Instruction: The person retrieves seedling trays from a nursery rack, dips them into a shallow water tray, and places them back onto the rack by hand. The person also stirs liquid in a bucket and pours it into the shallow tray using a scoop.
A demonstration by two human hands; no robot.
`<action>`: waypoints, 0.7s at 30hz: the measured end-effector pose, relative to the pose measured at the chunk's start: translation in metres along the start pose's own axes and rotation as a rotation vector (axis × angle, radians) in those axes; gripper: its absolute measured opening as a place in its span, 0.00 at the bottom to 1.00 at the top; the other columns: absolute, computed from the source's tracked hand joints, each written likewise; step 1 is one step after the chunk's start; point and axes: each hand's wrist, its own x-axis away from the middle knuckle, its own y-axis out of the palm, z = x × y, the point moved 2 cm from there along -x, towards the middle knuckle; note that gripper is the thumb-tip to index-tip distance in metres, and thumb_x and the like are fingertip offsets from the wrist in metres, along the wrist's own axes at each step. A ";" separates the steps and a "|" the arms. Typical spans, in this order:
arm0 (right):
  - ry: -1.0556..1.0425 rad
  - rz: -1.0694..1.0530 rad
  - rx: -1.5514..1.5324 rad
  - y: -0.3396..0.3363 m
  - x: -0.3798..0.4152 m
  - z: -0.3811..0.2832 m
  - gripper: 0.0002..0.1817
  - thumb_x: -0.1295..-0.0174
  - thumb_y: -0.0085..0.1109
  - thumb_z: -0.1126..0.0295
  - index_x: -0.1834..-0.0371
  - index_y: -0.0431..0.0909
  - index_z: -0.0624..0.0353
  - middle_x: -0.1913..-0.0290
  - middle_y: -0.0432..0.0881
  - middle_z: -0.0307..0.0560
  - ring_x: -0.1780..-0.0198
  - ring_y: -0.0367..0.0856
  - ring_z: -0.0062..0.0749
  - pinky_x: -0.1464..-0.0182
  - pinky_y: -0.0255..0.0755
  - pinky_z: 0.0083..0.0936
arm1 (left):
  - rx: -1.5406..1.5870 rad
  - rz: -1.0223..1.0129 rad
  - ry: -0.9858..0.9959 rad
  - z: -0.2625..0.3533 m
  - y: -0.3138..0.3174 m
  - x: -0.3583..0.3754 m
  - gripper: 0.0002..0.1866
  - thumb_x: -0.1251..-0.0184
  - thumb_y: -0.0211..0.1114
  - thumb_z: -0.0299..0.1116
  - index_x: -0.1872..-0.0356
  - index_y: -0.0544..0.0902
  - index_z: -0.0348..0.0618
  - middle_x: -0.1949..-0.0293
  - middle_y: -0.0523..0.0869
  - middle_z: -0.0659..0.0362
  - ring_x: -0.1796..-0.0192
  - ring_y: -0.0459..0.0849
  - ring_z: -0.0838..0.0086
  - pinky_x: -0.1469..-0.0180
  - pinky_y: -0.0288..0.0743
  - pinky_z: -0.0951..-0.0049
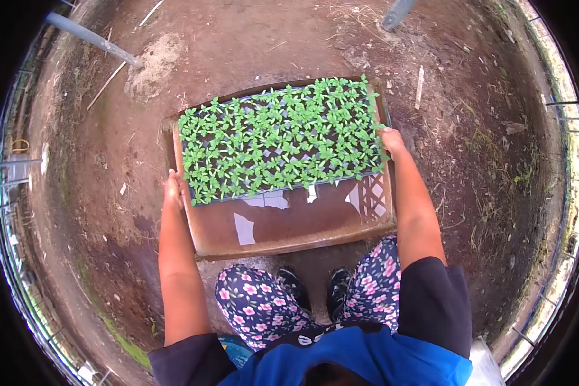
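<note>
A dark seedling tray (pixel 283 138) full of small green seedlings lies over the far part of a shallow brown basin (pixel 296 244). Water fills the basin's near part and mirrors light shapes and a lattice pattern. At the tray's left end, my left hand (pixel 175 190) is closed on its edge, above the basin's side wall. My right hand (pixel 392 140) grips the opposite end, with its thumb by the outermost leaves. The fingertips of both hands are partly hidden, and the tray's underside does not show.
Bare brown soil (pixel 238 45) surrounds the basin. A grey post (pixel 93 40) stands at the far left and another post (pixel 397 14) at the far right. My shoes (pixel 338 293) are close to the basin's near side. Dry grass (pixel 489 212) lies on the right.
</note>
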 end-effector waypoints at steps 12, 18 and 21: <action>-0.021 0.016 0.032 0.007 -0.027 -0.014 0.08 0.48 0.49 0.65 0.76 0.73 0.56 0.84 0.69 0.36 0.85 0.65 0.22 0.82 0.59 0.23 | -0.125 0.007 0.004 0.022 0.005 -0.013 0.12 0.43 0.53 0.47 0.63 0.76 0.56 0.73 0.73 0.70 0.71 0.68 0.82 0.66 0.59 0.76; -0.011 -0.194 -0.164 0.003 0.014 -0.083 0.10 0.48 0.56 0.66 0.82 0.66 0.51 0.82 0.67 0.31 0.82 0.63 0.17 0.79 0.58 0.18 | -0.384 0.078 0.434 0.060 0.025 0.006 0.11 0.53 0.65 0.34 0.81 0.71 0.44 0.82 0.72 0.63 0.81 0.68 0.75 0.75 0.64 0.74; -0.106 -0.201 -0.214 0.002 0.046 -0.120 0.12 0.48 0.55 0.70 0.85 0.65 0.52 0.83 0.66 0.31 0.81 0.61 0.16 0.77 0.58 0.19 | -0.546 0.159 0.656 0.075 0.036 0.031 0.13 0.55 0.66 0.33 0.84 0.69 0.40 0.79 0.72 0.59 0.76 0.71 0.73 0.71 0.65 0.71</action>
